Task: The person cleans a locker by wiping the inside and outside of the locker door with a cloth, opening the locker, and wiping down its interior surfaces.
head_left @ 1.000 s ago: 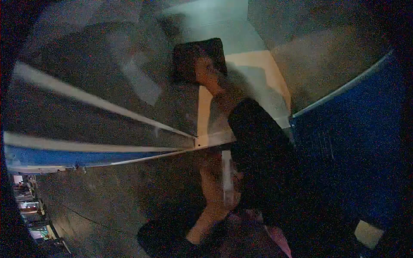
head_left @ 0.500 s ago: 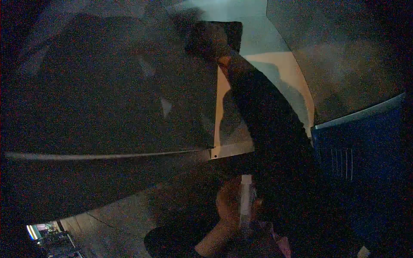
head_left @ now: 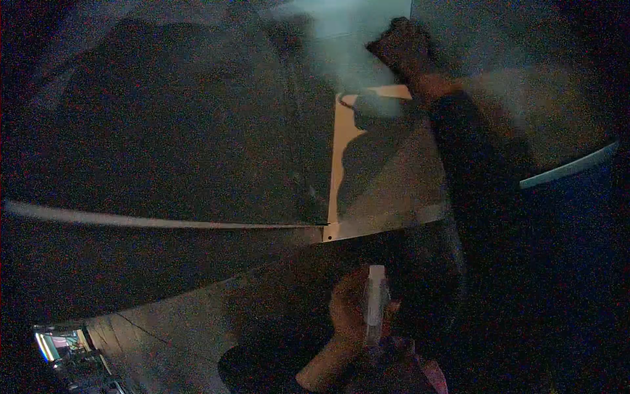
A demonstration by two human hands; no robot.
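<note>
Low in the middle, my left hand is wrapped round a slim, clear-and-white bottle-like object, held upright. My right hand is up at the top right of centre, at the end of a black sleeve, closed on a dark cloth. The cloth lies against or just over a pale inner surface; whether it touches is blurred. A strip of warm light crosses this surface, with shadows of the arm and hand on it.
A metal edge runs from the left to a corner with a small hole. A blue panel with a light rim stands on the right. Grey floor and bright, cluttered objects show at lower left. Pink material hangs near the bottom.
My right hand and the cloth have moved up and to the right across the pale surface. My left hand, still round the bottle-like object, shifted slightly right and down early on, then stayed nearly still.
</note>
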